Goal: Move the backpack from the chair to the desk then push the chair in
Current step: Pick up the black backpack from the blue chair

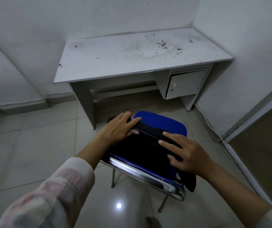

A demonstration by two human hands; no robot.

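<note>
A black backpack (141, 145) lies flat on the blue seat of a chair (163, 124) with a chrome frame, which stands on the floor in front of a white desk (115, 63). My left hand (118, 129) rests on the backpack's left top edge, fingers spread, thumb curled under the edge. My right hand (186, 153) lies on the right side of the backpack, fingers apart and pressing on the fabric. A strap hangs off the chair's right rear corner. The desk top is scuffed with dark chips and bears nothing.
The desk stands in a corner between two white walls, with a small cupboard door (184, 84) under its right side. A white cable (214, 129) runs along the floor by the right wall. A door frame (253, 116) is at the right. Grey tiled floor surrounds the chair.
</note>
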